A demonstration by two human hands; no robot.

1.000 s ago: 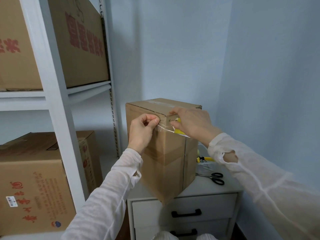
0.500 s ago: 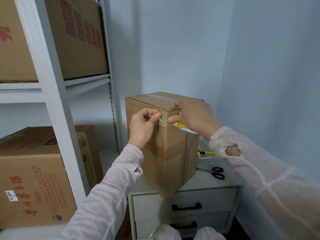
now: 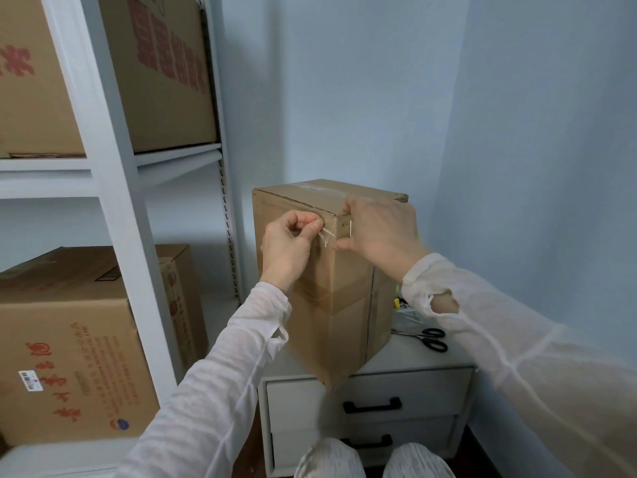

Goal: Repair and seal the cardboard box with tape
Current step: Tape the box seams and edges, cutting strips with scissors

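1. Since 0.5 s ago: clear tape strip btwn the hands is shorter, hands closer together at the box corner.
2. cardboard box stands upright on drawer unit's tabletop, bottom corner overhanging the front edge.
3. left hand pinches tape end w/ thumb + forefinger at the upper near edge.
4. right hand grips box's top corner, thumb on side face.
5. scissors lie on tabletop right of box; shelf rack w/ cartons at left.

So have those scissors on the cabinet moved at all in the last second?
No. The scissors lie in the same spot on the cabinet top, right of the cardboard box and above the drawer handle; only the camera shifted.
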